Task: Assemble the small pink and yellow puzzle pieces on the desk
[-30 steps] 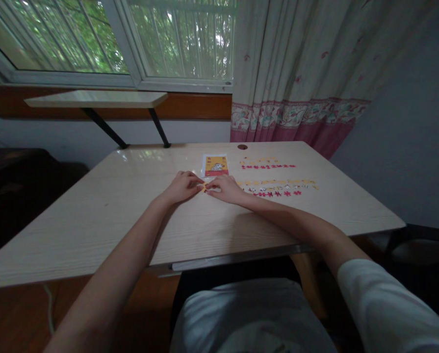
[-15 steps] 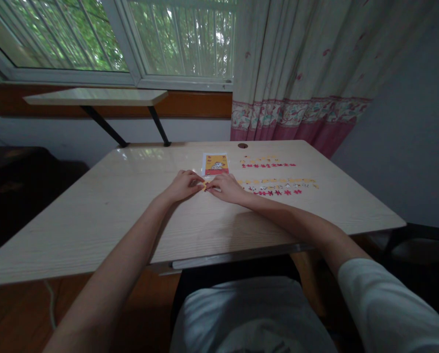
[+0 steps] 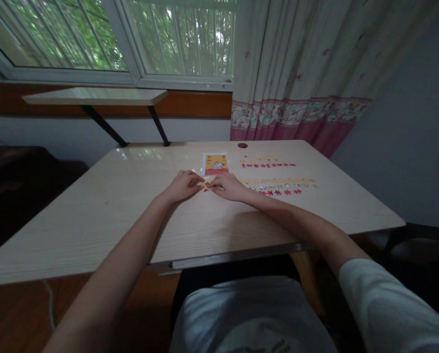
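Small yellow jigsaw puzzle pieces (image 3: 205, 186) lie on the desk between my two hands. From the left, my left hand (image 3: 184, 185) pinches their edge with thumb and forefinger. On the other side, my right hand (image 3: 225, 186) closes its fingertips on a puzzle piece against them; its fingers partly cover it. Just beyond the hands lies a picture card (image 3: 216, 163), yellow and red with a white cartoon animal. To the right, red puzzle pieces (image 3: 287, 192) lie in a row, below rows of yellow and whitish pieces (image 3: 287, 181).
Farther back on the desk (image 3: 123, 215) is another row of red pieces (image 3: 269, 165) with yellow ones behind. A raised shelf (image 3: 97, 97) on black legs stands at the back left. A round cable hole (image 3: 243, 145) lies near the back edge, before the curtain (image 3: 274, 73).
My right hand has shifted very slightly at the puzzle pieces. My left hand stays in nearly the same place, and the rows of pieces have not moved.
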Available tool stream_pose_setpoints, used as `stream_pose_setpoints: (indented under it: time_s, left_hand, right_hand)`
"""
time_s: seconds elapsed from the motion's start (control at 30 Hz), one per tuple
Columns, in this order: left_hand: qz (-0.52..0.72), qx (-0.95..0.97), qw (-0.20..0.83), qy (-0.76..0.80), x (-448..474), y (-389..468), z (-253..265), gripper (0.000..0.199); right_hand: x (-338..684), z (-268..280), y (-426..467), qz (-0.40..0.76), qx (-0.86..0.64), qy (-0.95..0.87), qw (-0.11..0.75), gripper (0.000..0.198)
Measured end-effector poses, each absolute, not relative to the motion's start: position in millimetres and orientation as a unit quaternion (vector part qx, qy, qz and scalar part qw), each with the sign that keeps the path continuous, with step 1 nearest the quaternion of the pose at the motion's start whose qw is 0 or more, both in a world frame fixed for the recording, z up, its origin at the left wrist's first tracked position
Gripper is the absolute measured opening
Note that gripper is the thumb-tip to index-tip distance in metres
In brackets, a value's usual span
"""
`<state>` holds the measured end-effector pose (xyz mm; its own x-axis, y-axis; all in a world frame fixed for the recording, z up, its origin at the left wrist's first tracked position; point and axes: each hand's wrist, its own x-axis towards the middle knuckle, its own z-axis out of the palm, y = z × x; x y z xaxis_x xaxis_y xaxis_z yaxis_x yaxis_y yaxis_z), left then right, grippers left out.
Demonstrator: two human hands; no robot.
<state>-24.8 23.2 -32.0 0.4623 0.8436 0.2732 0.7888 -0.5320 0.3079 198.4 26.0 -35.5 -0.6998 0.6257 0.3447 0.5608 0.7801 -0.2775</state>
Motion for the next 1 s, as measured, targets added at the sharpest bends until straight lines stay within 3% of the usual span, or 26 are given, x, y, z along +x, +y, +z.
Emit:
stream_pose_setpoints:
  time_s: [0.13,0.4,0.8,1.0]
  left_hand:
    - [0.187,0.859,0.050,0.475,-25,22,-30,0.034]
    - [0.190,0.860,0.053,0.471,-25,23,-31,0.035]
    - [0.195,0.856,0.051,0.476,-24,23,-33,0.032]
    - [0.169,0.868,0.034,0.466,-24,22,-31,0.036]
  right_hand:
    - [215,-23,39,0.081,-0.362,-0.895,0.246,0.021]
    - [261,-15,49,0.047,-0.437,-0.876,0.197,0.016]
    - [261,-25,43,0.010,-0.407,-0.894,0.186,0.021]
    - [261,-22,40,0.013,-0.413,-0.903,0.119,0.028]
